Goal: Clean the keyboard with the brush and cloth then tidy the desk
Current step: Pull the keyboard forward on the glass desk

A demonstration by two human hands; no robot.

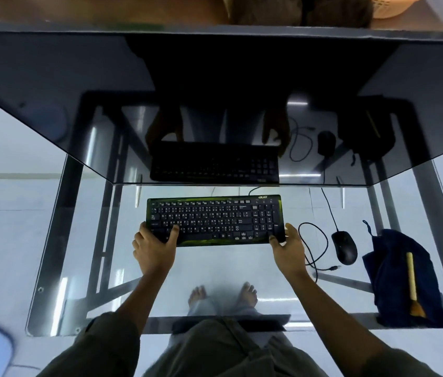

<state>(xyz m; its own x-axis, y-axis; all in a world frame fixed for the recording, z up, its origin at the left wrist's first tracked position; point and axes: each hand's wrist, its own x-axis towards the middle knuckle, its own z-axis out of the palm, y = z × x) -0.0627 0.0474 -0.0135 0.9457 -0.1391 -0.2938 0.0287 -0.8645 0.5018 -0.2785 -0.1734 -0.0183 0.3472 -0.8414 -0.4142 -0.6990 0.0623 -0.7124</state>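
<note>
A black keyboard (214, 220) with a green-glowing frame lies on the glass desk (84, 240), in the middle. My left hand (153, 247) grips its near-left corner, thumb on the keys. My right hand (288, 247) holds the near-right corner. At the right of the desk lies a dark blue cloth (394, 273), bunched up. A brush (413, 287) with a pale wooden handle rests on top of the cloth, bristles toward me.
A black mouse (345, 247) sits between the keyboard and the cloth, its cable running back. A loose looped cable (314, 246) lies beside my right hand. A dark glass panel (214, 104) stands behind the keyboard and mirrors it. My bare feet show through the glass.
</note>
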